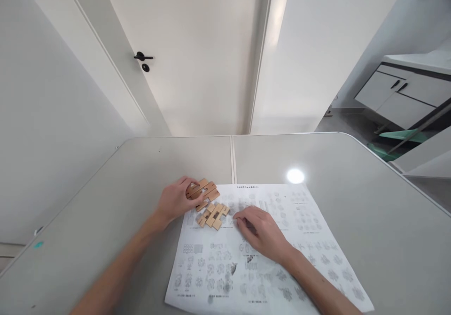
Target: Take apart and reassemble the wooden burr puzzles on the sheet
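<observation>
Several notched wooden puzzle bars (208,202) lie in a loose cluster at the top left corner of a printed instruction sheet (268,254). My left hand (175,201) rests just left of them, its fingers curled round the upper group of bars (203,190). The lower group (213,215) lies flat on the sheet. My right hand (260,230) lies on the paper to the right of the bars, fingers bent and pointing toward the lower group, holding nothing I can see.
The grey table (116,197) has a seam (231,160) down its middle and rounded far corners. A white door with a black handle (143,57) stands behind it. Grey cabinets (401,94) and green objects (394,141) are at the right.
</observation>
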The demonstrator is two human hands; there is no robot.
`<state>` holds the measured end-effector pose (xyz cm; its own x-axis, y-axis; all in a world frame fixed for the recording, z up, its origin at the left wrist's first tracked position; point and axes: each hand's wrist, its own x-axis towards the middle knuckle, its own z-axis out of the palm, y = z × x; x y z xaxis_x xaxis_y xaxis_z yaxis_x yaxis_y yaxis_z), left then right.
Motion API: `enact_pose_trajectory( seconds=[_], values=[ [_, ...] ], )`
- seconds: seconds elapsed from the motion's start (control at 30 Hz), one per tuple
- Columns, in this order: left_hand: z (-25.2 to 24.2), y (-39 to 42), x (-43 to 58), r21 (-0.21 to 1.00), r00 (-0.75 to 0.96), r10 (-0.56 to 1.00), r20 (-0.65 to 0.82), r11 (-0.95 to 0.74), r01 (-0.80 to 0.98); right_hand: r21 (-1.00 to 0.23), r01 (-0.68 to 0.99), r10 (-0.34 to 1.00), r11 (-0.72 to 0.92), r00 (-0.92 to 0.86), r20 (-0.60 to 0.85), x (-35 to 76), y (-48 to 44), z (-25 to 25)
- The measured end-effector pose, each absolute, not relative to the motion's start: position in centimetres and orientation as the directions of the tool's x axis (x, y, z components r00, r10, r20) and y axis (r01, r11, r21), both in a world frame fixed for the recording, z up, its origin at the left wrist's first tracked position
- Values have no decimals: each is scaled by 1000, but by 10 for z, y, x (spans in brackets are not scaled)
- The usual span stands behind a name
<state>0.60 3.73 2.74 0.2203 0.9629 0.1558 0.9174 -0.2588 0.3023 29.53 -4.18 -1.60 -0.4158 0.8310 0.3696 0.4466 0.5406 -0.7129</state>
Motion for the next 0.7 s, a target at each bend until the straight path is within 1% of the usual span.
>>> enact_pose_trajectory(
  seconds=[0.13,0.2,0.3,0.7],
  values=[
    [52,45,17,229,279,960,-3,-271,935,-707,431,819,561,-412,399,295,-41,-15],
    [61,51,23,185,266,961,-74,-248,951,-702,425,813,571,-410,413,294,-41,-15],
    [66,59,31,142,249,958,-138,-230,963,-694,418,803,586,-412,430,295,-41,-13],
    [74,73,45,56,277,946,-166,-272,961,-665,436,792,607,-401,460,301,-36,-13]
  ],
)
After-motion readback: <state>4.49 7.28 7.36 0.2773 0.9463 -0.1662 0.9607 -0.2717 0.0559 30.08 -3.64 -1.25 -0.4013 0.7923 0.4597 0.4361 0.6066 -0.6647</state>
